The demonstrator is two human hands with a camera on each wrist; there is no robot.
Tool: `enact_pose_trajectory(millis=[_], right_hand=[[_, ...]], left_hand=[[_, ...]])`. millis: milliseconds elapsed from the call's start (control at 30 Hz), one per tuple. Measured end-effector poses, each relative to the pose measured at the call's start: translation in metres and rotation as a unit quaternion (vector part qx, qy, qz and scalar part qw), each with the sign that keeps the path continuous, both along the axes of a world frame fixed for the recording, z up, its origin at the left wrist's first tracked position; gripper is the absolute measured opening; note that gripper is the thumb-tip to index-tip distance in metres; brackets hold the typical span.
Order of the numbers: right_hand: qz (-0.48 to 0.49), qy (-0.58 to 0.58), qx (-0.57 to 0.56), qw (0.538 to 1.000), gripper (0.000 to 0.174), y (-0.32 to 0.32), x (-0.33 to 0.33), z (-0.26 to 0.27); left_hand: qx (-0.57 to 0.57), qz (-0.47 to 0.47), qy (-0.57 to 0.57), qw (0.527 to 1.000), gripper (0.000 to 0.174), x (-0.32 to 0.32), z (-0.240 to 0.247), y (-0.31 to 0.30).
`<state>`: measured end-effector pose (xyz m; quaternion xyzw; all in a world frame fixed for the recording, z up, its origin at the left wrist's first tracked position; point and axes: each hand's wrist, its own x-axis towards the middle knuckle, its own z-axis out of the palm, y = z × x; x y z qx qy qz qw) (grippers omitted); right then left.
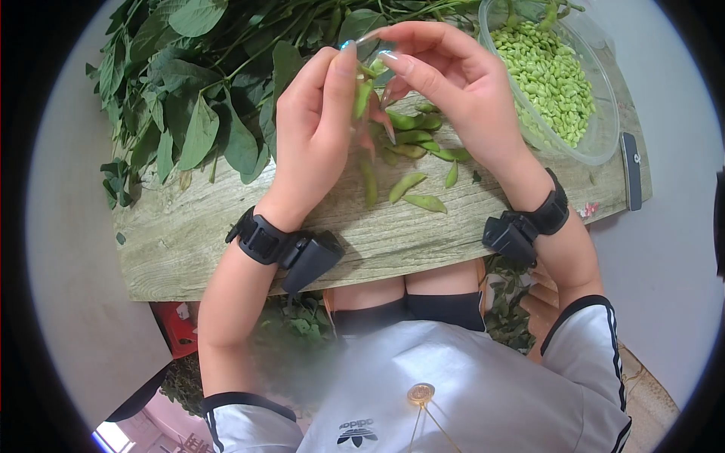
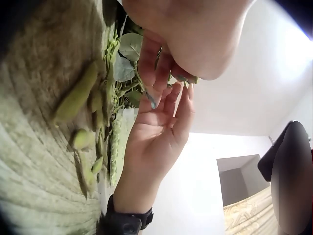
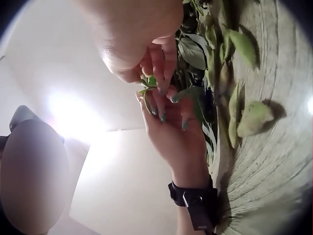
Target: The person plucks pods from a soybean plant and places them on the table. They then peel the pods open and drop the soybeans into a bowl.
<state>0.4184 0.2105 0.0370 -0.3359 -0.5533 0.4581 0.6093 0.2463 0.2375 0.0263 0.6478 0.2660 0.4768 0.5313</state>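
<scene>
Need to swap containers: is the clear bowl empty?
Not empty: shelled beans lie in the clear bowl; their depth cannot be told.

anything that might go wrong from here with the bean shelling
1. A bean might pop out of the pod pinched between the left hand and right hand and land among the loose pods below, since the tub stands off to the side.
2. The tub sits near the edge of the table, beside the right arm; a knock could spill the shelled beans.
</scene>
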Motion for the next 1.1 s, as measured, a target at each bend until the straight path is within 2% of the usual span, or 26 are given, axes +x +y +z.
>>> enact_pose_trajectory(millis=[333,567,667,733,833,967,1033,1067,1100], right_hand=[[-0.1,-0.174,0.152,0.968,0.02,0.0025,0.0032,-0.0061],[-0.114,-0.212,0.176,0.955,0.019,0.0019,0.0046,-0.0043],[-0.096,-0.197,0.153,0.964,0.018,0.0025,0.0053,-0.005],[-0.063,-0.129,0.08,0.986,0.016,0.0022,0.0056,-0.0056],[-0.031,-0.088,0.023,0.995,0.015,0.0016,0.0068,-0.0026],[-0.021,-0.066,-0.001,0.998,0.015,-0.0001,0.0068,-0.0006],[-0.022,-0.05,-0.013,0.998,0.017,-0.0002,0.0061,-0.0023],[-0.02,-0.049,-0.013,0.999,0.017,-0.0011,0.0045,-0.0014],[-0.031,-0.054,-0.017,0.998,0.017,-0.003,0.0027,0.0008]], left_hand=[[-0.011,-0.009,-0.027,1.0,0.033,-0.0007,-0.0034,0.0025],[-0.019,-0.002,-0.042,0.999,0.035,0.0002,-0.0043,0.0036],[-0.02,-0.014,-0.042,0.999,0.035,-0.0011,-0.0039,0.0034],[-0.028,-0.027,-0.034,0.999,0.036,-0.0013,-0.002,0.0027],[-0.022,-0.035,-0.038,0.998,0.034,-0.0023,-0.0017,0.0024],[0.006,-0.014,-0.026,1.0,0.028,-0.0018,0.0,0.0],[0.143,0.038,0.083,0.986,0.029,-0.0044,-0.0003,0.0006],[0.142,0.039,0.085,0.985,0.029,-0.0059,-0.0001,0.0012],[0.207,0.062,0.113,0.97,0.028,-0.007,0.0003,0.0021]])
